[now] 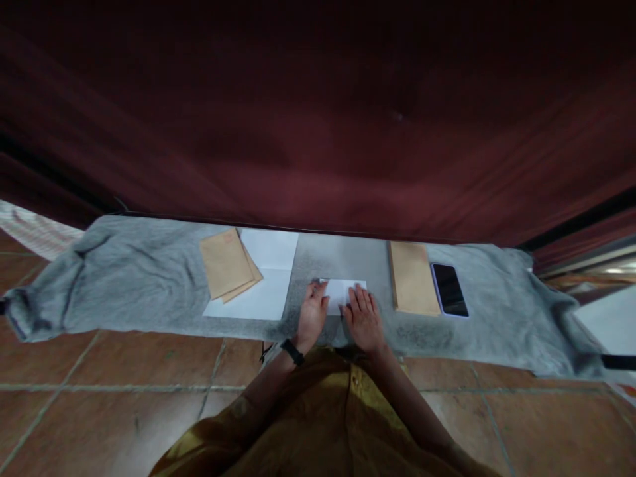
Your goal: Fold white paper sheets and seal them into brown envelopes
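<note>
A small folded white paper sheet [342, 289] lay mid-way along the grey blanket [139, 278], long axis left to right, directly under both hands' fingertips. The right hand [364, 313] lay flat and open on its right half. The left hand [312, 313] touched its left end, but its grip could not be told. Tan paper envelopes [226, 264] lay left and a tan envelope stack [412, 277] right, their contents hidden.

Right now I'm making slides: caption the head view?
Left hand and right hand rest on folded white paper on grey cloth, brown envelopes either side.
</note>
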`<action>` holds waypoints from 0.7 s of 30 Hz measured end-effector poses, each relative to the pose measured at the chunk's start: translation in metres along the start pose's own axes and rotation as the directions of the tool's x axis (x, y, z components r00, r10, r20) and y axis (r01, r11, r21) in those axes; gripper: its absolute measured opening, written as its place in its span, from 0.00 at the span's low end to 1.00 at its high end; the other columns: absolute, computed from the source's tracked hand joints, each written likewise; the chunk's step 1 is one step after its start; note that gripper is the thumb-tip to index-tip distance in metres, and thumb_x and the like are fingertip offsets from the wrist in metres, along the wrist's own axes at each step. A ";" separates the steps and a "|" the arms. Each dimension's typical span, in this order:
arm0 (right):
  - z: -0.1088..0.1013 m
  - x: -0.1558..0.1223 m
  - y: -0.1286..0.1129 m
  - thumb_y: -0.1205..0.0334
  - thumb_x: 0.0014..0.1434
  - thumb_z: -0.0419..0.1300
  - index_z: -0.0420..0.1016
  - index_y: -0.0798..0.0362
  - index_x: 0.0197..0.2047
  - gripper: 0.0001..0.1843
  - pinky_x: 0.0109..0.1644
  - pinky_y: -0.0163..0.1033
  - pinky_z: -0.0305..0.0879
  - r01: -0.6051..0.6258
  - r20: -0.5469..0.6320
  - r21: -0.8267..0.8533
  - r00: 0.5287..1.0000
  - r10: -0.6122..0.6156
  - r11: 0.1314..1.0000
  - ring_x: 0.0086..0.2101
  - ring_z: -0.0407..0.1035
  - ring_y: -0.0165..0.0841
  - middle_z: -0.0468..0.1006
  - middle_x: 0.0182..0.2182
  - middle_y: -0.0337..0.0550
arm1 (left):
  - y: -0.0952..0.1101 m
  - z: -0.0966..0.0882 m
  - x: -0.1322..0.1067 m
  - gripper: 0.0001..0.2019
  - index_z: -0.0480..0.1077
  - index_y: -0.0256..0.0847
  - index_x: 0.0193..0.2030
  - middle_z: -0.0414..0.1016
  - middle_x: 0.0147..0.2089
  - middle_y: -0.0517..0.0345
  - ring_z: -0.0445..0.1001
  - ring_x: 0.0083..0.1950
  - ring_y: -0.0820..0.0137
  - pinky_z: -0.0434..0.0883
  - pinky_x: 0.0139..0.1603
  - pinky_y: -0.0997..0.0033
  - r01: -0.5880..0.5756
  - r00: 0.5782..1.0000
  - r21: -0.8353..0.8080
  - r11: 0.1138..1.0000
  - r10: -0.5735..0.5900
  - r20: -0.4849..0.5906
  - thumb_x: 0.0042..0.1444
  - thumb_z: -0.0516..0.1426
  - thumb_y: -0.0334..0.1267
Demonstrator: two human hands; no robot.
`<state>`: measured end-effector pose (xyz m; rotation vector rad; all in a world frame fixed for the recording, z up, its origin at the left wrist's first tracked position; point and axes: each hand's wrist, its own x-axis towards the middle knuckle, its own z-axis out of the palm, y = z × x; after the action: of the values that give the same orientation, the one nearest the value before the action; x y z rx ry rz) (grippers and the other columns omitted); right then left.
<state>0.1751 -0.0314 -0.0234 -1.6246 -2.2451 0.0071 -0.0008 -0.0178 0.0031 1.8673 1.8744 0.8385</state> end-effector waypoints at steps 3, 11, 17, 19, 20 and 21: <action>0.002 -0.003 0.001 0.54 0.74 0.47 0.57 0.58 0.74 0.30 0.71 0.57 0.52 0.012 -0.021 -0.007 1.000 -0.012 1.000 0.70 0.54 0.47 0.58 0.72 0.59 | 0.007 0.000 -0.004 0.21 0.66 0.41 0.66 0.67 0.68 0.44 0.69 0.66 0.57 0.69 0.68 0.51 -0.051 0.998 0.150 0.987 0.055 -0.024 0.68 0.49 0.32; -0.001 -0.002 0.006 0.65 0.73 0.44 0.60 0.59 0.72 0.27 0.72 0.54 0.50 0.018 0.057 -0.031 0.998 -0.016 0.999 0.70 0.53 0.44 0.59 0.72 0.56 | 0.017 0.025 -0.013 0.27 0.56 0.37 0.74 0.55 0.77 0.47 0.50 0.79 0.59 0.51 0.77 0.50 -0.303 0.949 0.380 0.874 0.241 0.204 0.73 0.45 0.45; -0.007 0.034 0.030 0.66 0.72 0.47 0.68 0.58 0.65 0.23 0.63 0.50 0.60 -0.076 0.013 0.027 0.997 0.075 0.997 0.60 0.65 0.43 0.73 0.62 0.56 | 0.017 0.028 -0.012 0.31 0.54 0.35 0.76 0.53 0.78 0.44 0.49 0.79 0.58 0.50 0.78 0.49 -0.285 0.956 0.436 0.853 0.223 0.188 0.72 0.45 0.50; -0.008 0.048 0.035 0.64 0.72 0.48 0.72 0.55 0.62 0.20 0.58 0.50 0.62 -0.090 0.023 0.019 0.996 0.090 0.996 0.55 0.68 0.44 0.76 0.57 0.56 | 0.018 0.028 -0.011 0.31 0.54 0.35 0.76 0.54 0.77 0.44 0.49 0.79 0.58 0.50 0.78 0.48 -0.285 0.956 0.435 0.854 0.225 0.186 0.72 0.45 0.50; -0.008 0.054 0.037 0.64 0.71 0.49 0.74 0.54 0.60 0.19 0.57 0.50 0.63 -0.098 0.026 0.011 0.995 0.097 0.995 0.52 0.69 0.45 0.77 0.54 0.55 | 0.018 0.028 -0.012 0.31 0.54 0.35 0.76 0.54 0.77 0.44 0.49 0.79 0.58 0.50 0.78 0.48 -0.289 0.955 0.432 0.854 0.228 0.188 0.72 0.46 0.51; -0.009 0.058 0.039 0.63 0.71 0.51 0.75 0.53 0.57 0.17 0.55 0.50 0.63 -0.103 0.027 0.006 0.994 0.103 0.995 0.51 0.69 0.45 0.78 0.52 0.55 | 0.018 0.028 -0.012 0.31 0.54 0.35 0.76 0.55 0.77 0.45 0.50 0.79 0.58 0.50 0.78 0.48 -0.292 0.954 0.430 0.855 0.231 0.189 0.72 0.46 0.51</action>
<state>0.1975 0.0332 -0.0067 -1.7449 -2.1754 0.0644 0.0311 -0.0265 -0.0083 2.4378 1.8729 0.3474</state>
